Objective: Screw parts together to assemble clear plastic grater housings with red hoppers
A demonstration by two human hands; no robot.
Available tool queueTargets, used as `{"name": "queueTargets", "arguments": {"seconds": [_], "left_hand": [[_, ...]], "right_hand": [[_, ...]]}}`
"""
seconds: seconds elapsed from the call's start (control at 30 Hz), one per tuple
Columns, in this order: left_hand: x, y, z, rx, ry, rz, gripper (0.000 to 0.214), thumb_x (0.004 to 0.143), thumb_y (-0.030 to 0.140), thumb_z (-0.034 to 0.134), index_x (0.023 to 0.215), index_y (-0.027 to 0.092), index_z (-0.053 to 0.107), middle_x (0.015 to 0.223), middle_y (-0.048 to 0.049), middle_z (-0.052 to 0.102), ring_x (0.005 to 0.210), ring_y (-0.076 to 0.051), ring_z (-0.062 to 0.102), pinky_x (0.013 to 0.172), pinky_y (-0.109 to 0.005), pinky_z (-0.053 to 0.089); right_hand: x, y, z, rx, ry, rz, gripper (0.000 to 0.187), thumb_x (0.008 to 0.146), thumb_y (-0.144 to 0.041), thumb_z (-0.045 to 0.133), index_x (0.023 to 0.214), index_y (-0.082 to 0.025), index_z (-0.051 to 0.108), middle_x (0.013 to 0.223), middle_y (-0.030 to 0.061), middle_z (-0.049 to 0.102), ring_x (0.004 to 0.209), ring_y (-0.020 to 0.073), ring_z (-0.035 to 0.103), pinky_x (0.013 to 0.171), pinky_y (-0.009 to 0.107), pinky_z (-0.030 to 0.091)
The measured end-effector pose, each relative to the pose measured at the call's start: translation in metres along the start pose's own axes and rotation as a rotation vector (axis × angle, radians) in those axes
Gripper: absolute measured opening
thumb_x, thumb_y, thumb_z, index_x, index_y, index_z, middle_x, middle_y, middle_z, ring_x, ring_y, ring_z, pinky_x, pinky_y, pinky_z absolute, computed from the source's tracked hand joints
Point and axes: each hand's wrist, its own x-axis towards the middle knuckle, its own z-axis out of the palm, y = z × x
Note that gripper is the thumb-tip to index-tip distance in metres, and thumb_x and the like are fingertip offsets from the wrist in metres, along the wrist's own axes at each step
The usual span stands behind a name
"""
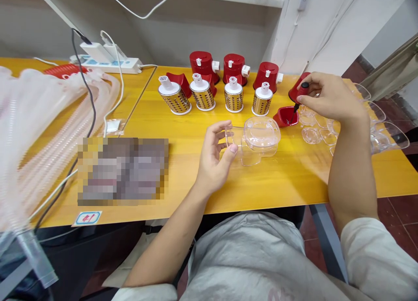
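Clear housing (259, 140) in left grip (215, 155); screwdriver (298, 98) in right grip (326, 96), over red base (285, 117), grater drums (233, 96) behind.

No legible text or labels

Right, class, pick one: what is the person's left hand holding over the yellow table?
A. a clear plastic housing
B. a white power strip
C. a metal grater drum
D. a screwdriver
A: the left hand grips the open end of a clear plastic housing, while the four metal drums stand untouched behind it and the screwdriver is in the right hand.
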Motion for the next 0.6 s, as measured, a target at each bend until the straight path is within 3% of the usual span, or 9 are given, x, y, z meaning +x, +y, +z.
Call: {"name": "queueTargets", "arguments": {"seconds": [0.23, 0.6], "left_hand": [[0.000, 0.000, -0.001, 0.009, 0.001, 0.002, 0.057, 0.111, 0.061, 0.078, 0.158, 0.034, 0.063, 0.161, -0.0112, 0.070, 0.134, -0.023, 0.072, 0.102, -0.034, 0.065], [0.000, 0.001, 0.000, 0.014, 0.006, -0.027, 0.060, 0.109, 0.065, 0.079, 0.157, 0.034, 0.063, 0.161, -0.0119, 0.069, 0.136, -0.025, 0.072, 0.104, -0.036, 0.065]], "right_hand": [[-0.001, 0.020, 0.013, 0.067, 0.078, -0.058, 0.072, 0.104, -0.059, 0.071, 0.145, 0.000, 0.066, 0.127, 0.0120, 0.067, 0.105, -0.0109, 0.052, 0.100, 0.000, 0.052], [-0.025, 0.038, 0.036, 0.116, 0.255, -0.119, 0.079, 0.107, -0.064, 0.064, 0.155, -0.001, 0.063, 0.140, 0.0143, 0.065, 0.110, -0.0119, 0.054, 0.099, -0.003, 0.052]]}}
